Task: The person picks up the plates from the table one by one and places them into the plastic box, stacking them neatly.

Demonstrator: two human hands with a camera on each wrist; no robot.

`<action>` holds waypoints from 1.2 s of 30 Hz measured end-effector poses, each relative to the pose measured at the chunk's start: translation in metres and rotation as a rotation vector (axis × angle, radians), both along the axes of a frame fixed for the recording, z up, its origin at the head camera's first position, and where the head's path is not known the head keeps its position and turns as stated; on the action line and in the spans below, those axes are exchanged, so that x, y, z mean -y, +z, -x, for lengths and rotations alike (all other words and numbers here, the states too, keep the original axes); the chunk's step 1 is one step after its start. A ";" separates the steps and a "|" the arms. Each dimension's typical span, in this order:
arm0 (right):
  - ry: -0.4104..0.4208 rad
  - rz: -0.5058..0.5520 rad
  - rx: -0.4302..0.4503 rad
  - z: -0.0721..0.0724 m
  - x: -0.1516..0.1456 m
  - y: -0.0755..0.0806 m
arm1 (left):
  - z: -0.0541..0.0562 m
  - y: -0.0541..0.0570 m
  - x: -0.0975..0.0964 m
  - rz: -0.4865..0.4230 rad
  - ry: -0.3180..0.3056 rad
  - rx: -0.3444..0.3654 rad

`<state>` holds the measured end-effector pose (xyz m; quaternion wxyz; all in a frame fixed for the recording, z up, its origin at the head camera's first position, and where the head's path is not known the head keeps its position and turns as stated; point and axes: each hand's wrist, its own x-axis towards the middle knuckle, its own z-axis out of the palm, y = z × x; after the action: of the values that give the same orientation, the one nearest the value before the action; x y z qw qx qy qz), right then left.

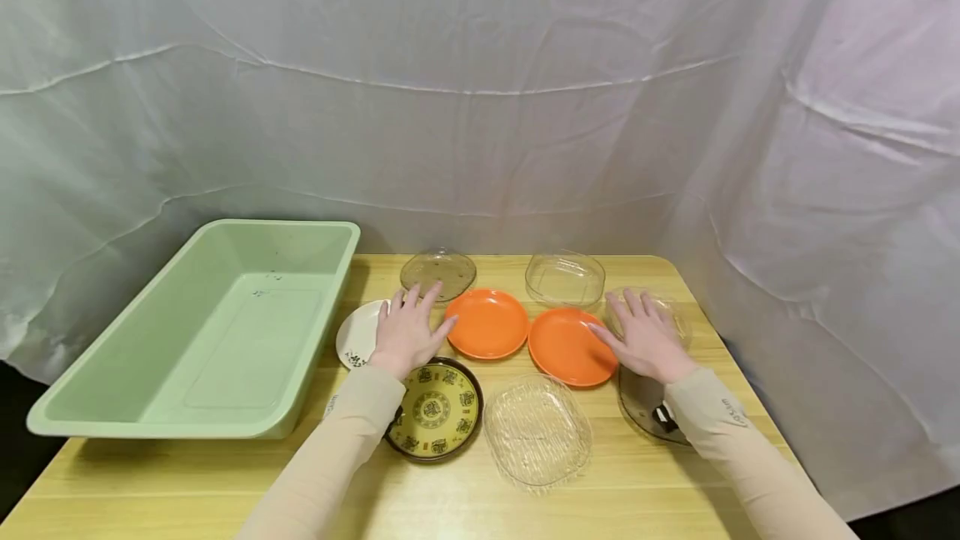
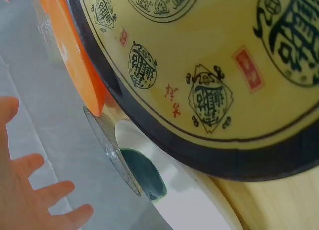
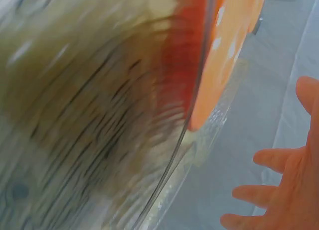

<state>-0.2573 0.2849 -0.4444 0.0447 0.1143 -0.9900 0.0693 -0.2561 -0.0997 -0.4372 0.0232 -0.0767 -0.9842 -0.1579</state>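
Note:
My left hand [image 1: 408, 332], fingers spread and holding nothing, is over the white plate [image 1: 356, 336] and the yellow patterned plate [image 1: 433, 411] with a dark rim. In the left wrist view, its fingers [image 2: 55, 192] stand apart beside these plates. My right hand [image 1: 647, 340] is spread too, with its thumb overlapping the right orange plate [image 1: 572, 348]. Beneath it, a clear plate [image 1: 678, 319] and a smoky brown plate [image 1: 639, 402] are partly hidden by hand and sleeve. The right wrist view shows its fingers [image 3: 264, 190] empty, near a ridged clear plate [image 3: 99, 120].
A large green basin [image 1: 315, 340] occupies the table's left side. Another orange plate [image 1: 487, 325] lies between the hands, a ridged clear plate [image 1: 537, 432] in front. Along the back are a smoky plate [image 1: 442, 269] and a clear dish [image 1: 565, 277], near the grey curtain [image 1: 480, 148].

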 end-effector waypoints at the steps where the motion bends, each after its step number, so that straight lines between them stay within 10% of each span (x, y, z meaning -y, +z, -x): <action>1: 0.007 0.010 0.000 0.000 0.001 0.000 | 0.000 0.000 -0.001 -0.007 -0.008 -0.002; 24: 0.145 0.373 0.036 -0.001 0.039 0.000 | 0.012 -0.008 -0.019 -0.430 0.058 0.126; 36: 0.079 0.680 0.120 0.003 0.058 0.004 | 0.020 -0.007 -0.026 -0.517 0.161 0.182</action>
<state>-0.2598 0.2269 -0.4402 0.0194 0.1270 -0.9059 0.4036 -0.2762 -0.0736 -0.4443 -0.0338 0.0247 -0.9122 -0.4076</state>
